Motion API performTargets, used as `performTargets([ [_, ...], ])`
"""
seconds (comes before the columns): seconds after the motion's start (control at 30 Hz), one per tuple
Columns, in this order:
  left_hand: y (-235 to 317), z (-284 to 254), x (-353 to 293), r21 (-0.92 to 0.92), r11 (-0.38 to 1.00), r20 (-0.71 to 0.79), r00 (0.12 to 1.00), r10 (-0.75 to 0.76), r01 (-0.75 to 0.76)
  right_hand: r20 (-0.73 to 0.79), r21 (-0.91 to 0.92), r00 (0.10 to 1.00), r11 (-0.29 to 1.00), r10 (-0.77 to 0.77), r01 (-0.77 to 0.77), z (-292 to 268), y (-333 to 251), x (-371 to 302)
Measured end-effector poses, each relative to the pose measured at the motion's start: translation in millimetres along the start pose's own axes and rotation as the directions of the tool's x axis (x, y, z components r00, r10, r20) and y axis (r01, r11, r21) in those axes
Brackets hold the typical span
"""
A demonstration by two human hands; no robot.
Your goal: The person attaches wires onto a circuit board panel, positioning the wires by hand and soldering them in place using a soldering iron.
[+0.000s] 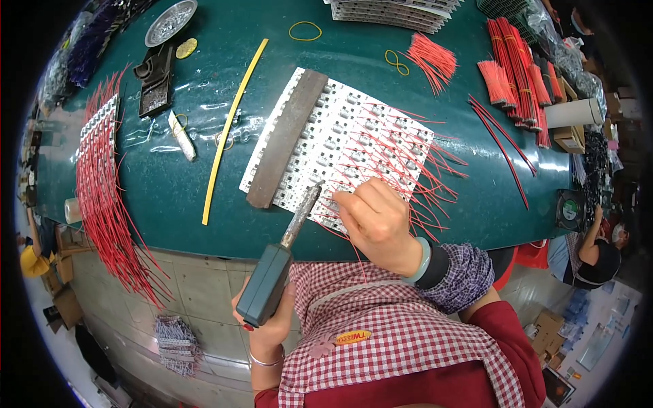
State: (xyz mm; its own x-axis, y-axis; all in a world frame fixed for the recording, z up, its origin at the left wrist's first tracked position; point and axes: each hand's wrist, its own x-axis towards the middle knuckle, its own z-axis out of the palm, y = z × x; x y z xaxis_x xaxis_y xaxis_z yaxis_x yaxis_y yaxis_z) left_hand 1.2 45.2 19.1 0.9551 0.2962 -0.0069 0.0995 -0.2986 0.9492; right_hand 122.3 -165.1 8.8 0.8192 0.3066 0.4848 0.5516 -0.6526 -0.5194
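My left hand [279, 325] is wrapped around the dark green handle of a soldering iron [269, 279]. The iron's tip rests on or just above a white panel of small circuit boards [333, 146] on the table. Beside the tip, my right hand [377, 217] is closed in a pinch, with a thin red wire at its fingertips; the exact grip is partly hidden. Rows of red wires [425, 187] stick out from the panel's right half. Across its left part lies a dark flat bar [289, 139].
On the green table [197, 81], a second wired panel [100, 146] hangs over the left edge. A yellow strip [235, 132], a black tray [157, 85] and a metal dish [170, 24] lie leftward. Bundled red wires [520, 75], loose wires [500, 143] and stacked panels [394, 13] are rightward and behind.
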Motion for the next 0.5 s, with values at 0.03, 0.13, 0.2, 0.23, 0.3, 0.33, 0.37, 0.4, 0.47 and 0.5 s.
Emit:
performTargets([
  [0.03,-0.4,-0.3,-0.3,-0.008,1.000,0.003,1.000,-0.014,0.014,0.000,-0.001,1.000,1.000,0.000,0.000,0.2,0.3,-0.8],
  [0.13,-1.4,-0.5,0.1,-0.007,1.000,0.007,1.000,-0.012,0.012,-0.020,-0.005,1.000,1.000,0.008,-0.008,0.7,0.9,-2.4],
  [0.2,-2.7,-1.1,0.2,0.004,1.000,0.008,1.000,0.003,-0.003,-0.022,0.020,1.000,1.000,0.012,-0.011,1.6,1.4,-1.2],
  [0.23,-4.1,-2.0,-0.4,0.004,1.000,0.022,1.000,-0.009,0.009,-0.022,0.020,1.000,1.000,0.012,-0.011,1.9,1.5,-1.3],
  [0.3,-4.1,-2.1,-0.6,0.004,1.000,0.036,0.999,-0.020,0.020,-0.013,0.017,1.000,1.000,0.022,-0.021,2.8,2.0,-2.1],
  [0.33,-2.4,-1.7,-0.2,-0.013,0.998,0.040,0.998,-0.055,0.056,-0.013,0.017,1.000,1.000,0.022,-0.022,3.0,2.2,-2.2],
  [0.37,-1.2,-1.4,0.4,-0.030,0.995,0.046,0.995,-0.090,0.092,-0.018,0.037,1.000,0.999,0.026,-0.025,3.1,2.6,-2.1],
  [0.4,-0.6,-1.4,1.5,-0.030,0.995,0.045,0.995,-0.090,0.092,-0.022,0.057,0.999,0.998,0.029,-0.028,3.2,2.7,-1.9],
  [0.47,-0.4,-1.5,4.1,0.022,1.000,0.072,0.997,-0.001,-0.001,-0.023,0.060,0.999,0.998,0.033,-0.032,3.1,2.5,-2.0],
  [0.5,-0.5,-1.1,5.0,0.022,1.000,0.072,0.997,-0.001,-0.001,-0.024,0.062,0.999,0.997,0.037,-0.036,3.1,2.3,-2.0],
])
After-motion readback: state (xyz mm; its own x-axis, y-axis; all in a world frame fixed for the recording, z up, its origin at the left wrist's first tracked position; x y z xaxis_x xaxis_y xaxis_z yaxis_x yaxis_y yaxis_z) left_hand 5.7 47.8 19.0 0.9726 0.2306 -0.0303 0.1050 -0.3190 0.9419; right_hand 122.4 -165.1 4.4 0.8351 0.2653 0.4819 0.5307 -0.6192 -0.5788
